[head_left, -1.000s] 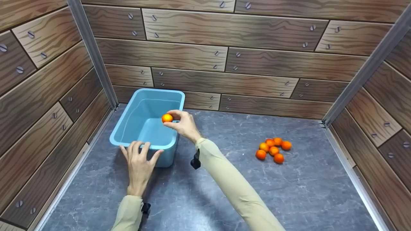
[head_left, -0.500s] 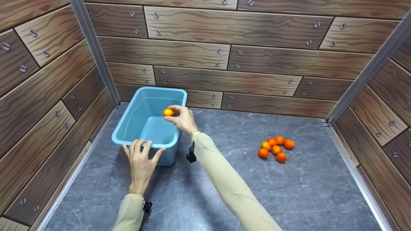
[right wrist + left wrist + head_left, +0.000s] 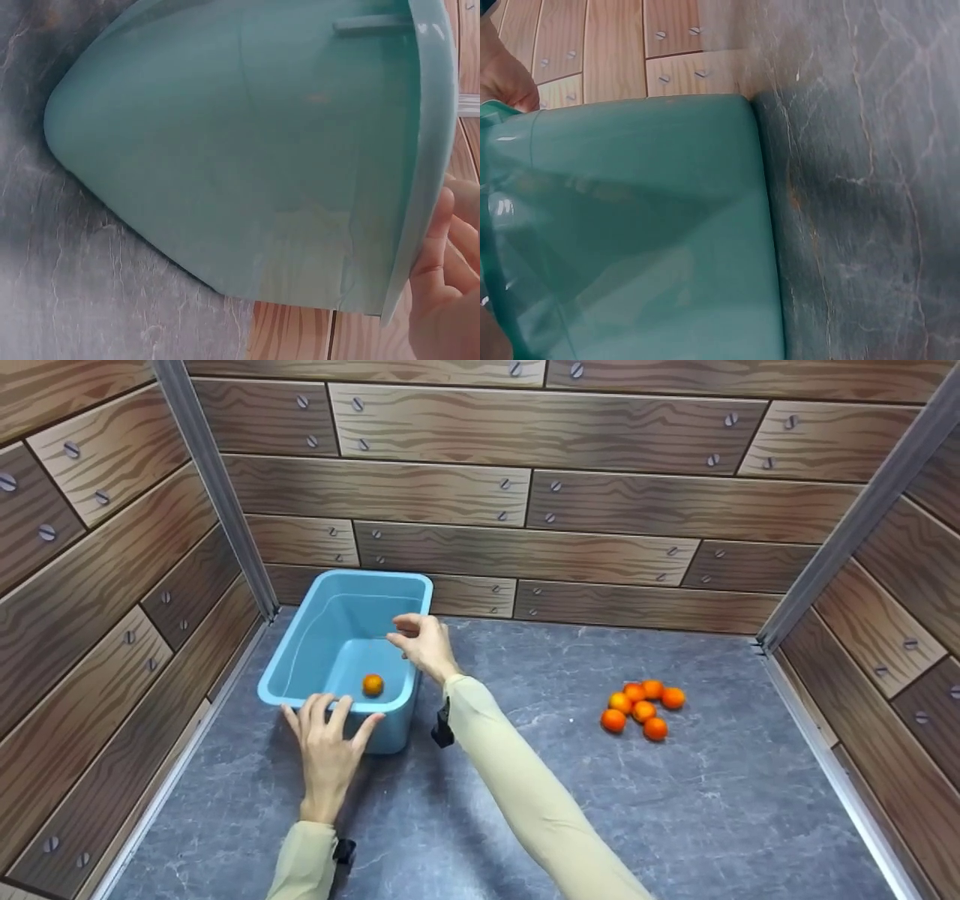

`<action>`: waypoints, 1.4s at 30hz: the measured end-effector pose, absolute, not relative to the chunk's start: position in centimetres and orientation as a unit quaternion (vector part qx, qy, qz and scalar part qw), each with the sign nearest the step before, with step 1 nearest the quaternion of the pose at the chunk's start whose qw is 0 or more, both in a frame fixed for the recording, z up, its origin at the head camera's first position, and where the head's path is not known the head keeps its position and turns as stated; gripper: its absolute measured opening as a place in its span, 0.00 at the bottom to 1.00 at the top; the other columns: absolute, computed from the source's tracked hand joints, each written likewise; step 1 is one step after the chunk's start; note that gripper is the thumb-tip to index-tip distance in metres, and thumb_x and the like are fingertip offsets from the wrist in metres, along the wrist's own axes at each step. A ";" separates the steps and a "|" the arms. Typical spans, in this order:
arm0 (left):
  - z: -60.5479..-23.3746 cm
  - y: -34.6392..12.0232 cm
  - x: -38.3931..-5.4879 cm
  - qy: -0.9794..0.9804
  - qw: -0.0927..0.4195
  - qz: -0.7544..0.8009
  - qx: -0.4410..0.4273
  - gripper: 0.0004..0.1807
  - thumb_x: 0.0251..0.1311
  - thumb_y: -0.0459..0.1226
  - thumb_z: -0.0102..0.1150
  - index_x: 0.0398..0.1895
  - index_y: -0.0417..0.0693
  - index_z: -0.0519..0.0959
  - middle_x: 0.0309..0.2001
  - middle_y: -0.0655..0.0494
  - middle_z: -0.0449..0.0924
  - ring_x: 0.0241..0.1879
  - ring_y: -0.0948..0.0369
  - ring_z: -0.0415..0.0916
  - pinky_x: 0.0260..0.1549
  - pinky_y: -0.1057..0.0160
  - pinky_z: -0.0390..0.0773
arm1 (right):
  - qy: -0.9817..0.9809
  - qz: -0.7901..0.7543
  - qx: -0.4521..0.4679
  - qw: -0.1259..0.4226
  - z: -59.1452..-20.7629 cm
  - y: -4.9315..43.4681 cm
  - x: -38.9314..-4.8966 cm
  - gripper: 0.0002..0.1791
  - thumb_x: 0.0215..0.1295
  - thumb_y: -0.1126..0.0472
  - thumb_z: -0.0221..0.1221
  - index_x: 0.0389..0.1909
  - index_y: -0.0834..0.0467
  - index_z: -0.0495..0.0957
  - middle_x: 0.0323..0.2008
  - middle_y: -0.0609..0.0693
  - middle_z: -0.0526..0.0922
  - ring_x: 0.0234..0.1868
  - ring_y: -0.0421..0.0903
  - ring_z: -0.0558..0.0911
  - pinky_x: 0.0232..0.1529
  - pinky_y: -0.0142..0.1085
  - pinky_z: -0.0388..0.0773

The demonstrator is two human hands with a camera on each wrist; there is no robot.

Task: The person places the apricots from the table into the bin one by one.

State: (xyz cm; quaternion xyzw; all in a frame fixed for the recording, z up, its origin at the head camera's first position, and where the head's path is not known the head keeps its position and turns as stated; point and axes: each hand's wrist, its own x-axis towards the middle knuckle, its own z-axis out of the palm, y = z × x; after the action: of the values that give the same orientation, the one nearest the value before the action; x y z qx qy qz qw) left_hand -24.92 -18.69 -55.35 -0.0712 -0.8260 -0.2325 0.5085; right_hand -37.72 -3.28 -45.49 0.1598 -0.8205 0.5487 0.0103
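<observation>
A light-blue plastic bin stands at the back left in the head view. On its floor, close to the near wall, lies one small tangerine. My left hand holds the bin's near rim, with fingertips over the edge and the thumb lower against the outside. Above the right rim hovers my right hand, its thumb and fingers apart with nothing between them. The right wrist view shows that right hand beside the rim. In the left wrist view the bin's outer wall fills much of the picture.
Several tangerines lie clustered on the grey marbled floor to the right. Wood-patterned walls enclose the back and both sides, with metal posts at the corners.
The tangerine that my right hand pinched has been let go and now lies inside the bin. The right fingers have parted. My left hand stays at the rim.
</observation>
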 end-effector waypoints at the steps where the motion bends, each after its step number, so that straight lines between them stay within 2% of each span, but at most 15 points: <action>1: -55.3 -18.7 -24.9 -0.826 0.509 -0.234 -0.070 0.28 0.35 0.48 0.81 0.39 0.43 0.82 0.42 0.41 0.77 0.53 0.43 0.71 0.67 0.28 0.40 | -0.820 0.549 0.160 0.010 -45.5 -3.3 -37.7 0.19 0.64 0.59 0.65 0.55 0.57 0.81 0.53 0.54 0.84 0.47 0.45 0.85 0.34 0.29 0.83; 11: -55.3 -18.6 -24.9 -0.825 0.510 -0.233 -0.074 0.28 0.33 0.46 0.82 0.39 0.42 0.82 0.42 0.41 0.77 0.52 0.43 0.71 0.67 0.28 0.40 | -0.809 0.562 0.171 0.002 -45.7 -2.7 -37.5 0.18 0.63 0.59 0.66 0.54 0.55 0.82 0.50 0.52 0.85 0.41 0.42 0.85 0.37 0.30 0.83; 16: -55.6 -18.6 -24.7 -0.824 0.509 -0.237 -0.074 0.28 0.35 0.47 0.81 0.38 0.42 0.82 0.42 0.40 0.77 0.52 0.43 0.71 0.67 0.28 0.39 | -0.777 0.602 0.185 0.000 -46.7 -1.7 -37.1 0.18 0.63 0.59 0.66 0.54 0.54 0.82 0.50 0.52 0.85 0.44 0.42 0.85 0.42 0.32 0.82; 22: -55.5 -18.7 -24.5 -0.821 0.515 -0.236 -0.072 0.28 0.32 0.46 0.82 0.38 0.41 0.82 0.41 0.40 0.77 0.51 0.42 0.71 0.68 0.28 0.39 | -0.722 0.663 0.200 0.006 -47.9 -0.4 -36.5 0.17 0.63 0.62 0.65 0.53 0.59 0.81 0.51 0.59 0.84 0.49 0.46 0.84 0.47 0.35 0.82; 27: -55.4 -18.5 -24.8 -0.817 0.519 -0.239 -0.080 0.29 0.30 0.45 0.82 0.38 0.40 0.82 0.41 0.38 0.77 0.51 0.42 0.71 0.68 0.29 0.39 | -0.698 0.688 0.199 0.018 -48.9 1.5 -36.3 0.18 0.63 0.64 0.65 0.54 0.64 0.80 0.51 0.64 0.83 0.47 0.47 0.85 0.47 0.39 0.83; 32: -55.4 -18.5 -24.8 -0.818 0.515 -0.242 -0.077 0.28 0.33 0.46 0.81 0.38 0.41 0.81 0.42 0.39 0.77 0.52 0.42 0.70 0.68 0.28 0.38 | -0.692 0.693 0.200 0.024 -49.6 3.5 -35.7 0.18 0.63 0.68 0.63 0.53 0.70 0.79 0.50 0.70 0.81 0.45 0.49 0.85 0.46 0.42 0.84; 38: -55.4 -18.6 -24.8 -0.816 0.516 -0.248 -0.077 0.28 0.37 0.49 0.79 0.37 0.41 0.81 0.42 0.40 0.77 0.52 0.42 0.70 0.68 0.28 0.38 | -0.706 0.681 0.190 0.030 -49.1 6.2 -34.0 0.17 0.62 0.70 0.63 0.51 0.72 0.78 0.48 0.68 0.83 0.44 0.47 0.85 0.47 0.46 0.83; 42: -55.5 -18.5 -24.7 -0.816 0.516 -0.249 -0.079 0.28 0.38 0.49 0.79 0.37 0.40 0.81 0.42 0.40 0.76 0.52 0.42 0.70 0.68 0.28 0.38 | -0.711 0.678 0.183 0.041 -50.6 8.1 -34.4 0.16 0.62 0.71 0.63 0.50 0.73 0.79 0.47 0.70 0.83 0.43 0.49 0.85 0.45 0.46 0.84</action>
State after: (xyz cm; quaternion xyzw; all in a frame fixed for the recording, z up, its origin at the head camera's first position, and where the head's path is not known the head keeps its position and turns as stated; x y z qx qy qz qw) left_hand -24.72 -18.51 -55.51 -0.0794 -0.8159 -0.2490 0.5158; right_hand -34.45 8.11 -50.58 0.1829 -0.7106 0.6782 0.0405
